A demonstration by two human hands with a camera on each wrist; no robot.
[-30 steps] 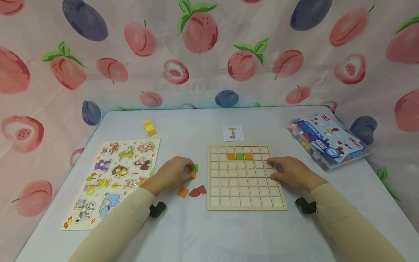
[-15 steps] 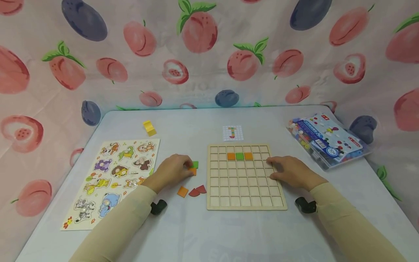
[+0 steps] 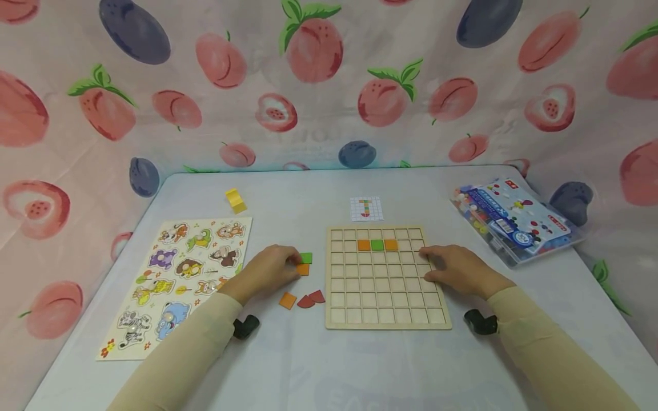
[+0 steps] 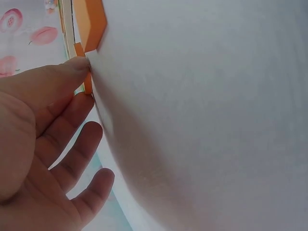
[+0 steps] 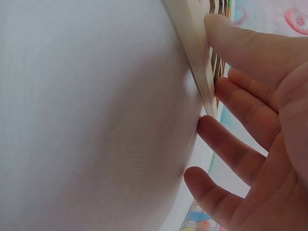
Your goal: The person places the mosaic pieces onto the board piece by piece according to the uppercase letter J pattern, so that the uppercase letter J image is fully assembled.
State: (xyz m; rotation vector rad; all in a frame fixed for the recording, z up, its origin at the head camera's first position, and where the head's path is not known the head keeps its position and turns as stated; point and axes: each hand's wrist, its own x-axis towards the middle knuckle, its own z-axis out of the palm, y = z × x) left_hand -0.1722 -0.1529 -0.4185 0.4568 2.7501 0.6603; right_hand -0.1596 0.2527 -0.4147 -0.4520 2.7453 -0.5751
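My left hand (image 3: 269,268) is at the left edges of an orange square tile (image 3: 304,269) and a green square tile (image 3: 306,258), which lie flat against each other. In the left wrist view its thumb and index finger touch around an orange tile (image 4: 88,85), the other fingers spread loosely. My right hand (image 3: 460,268) rests on the right rim of a wooden grid board (image 3: 388,323), thumb and index apart. Two orange tiles with a green tile (image 3: 377,245) between them sit in the board's second row. Another orange tile (image 3: 287,300) and two red quarter-round pieces (image 3: 311,299) lie between hand and board.
A pattern card (image 3: 366,209) lies behind the board. An animal puzzle board (image 3: 187,242) is under and beside the left forearm. Yellow tiles (image 3: 236,201) lie at the back left; a clear plastic box (image 3: 516,220) of colored pieces stands at the back right.
The green and orange tiles beside my left hand have shifted slightly away from me, and more of them shows as the fingers draw back left. My right hand stays on the board.
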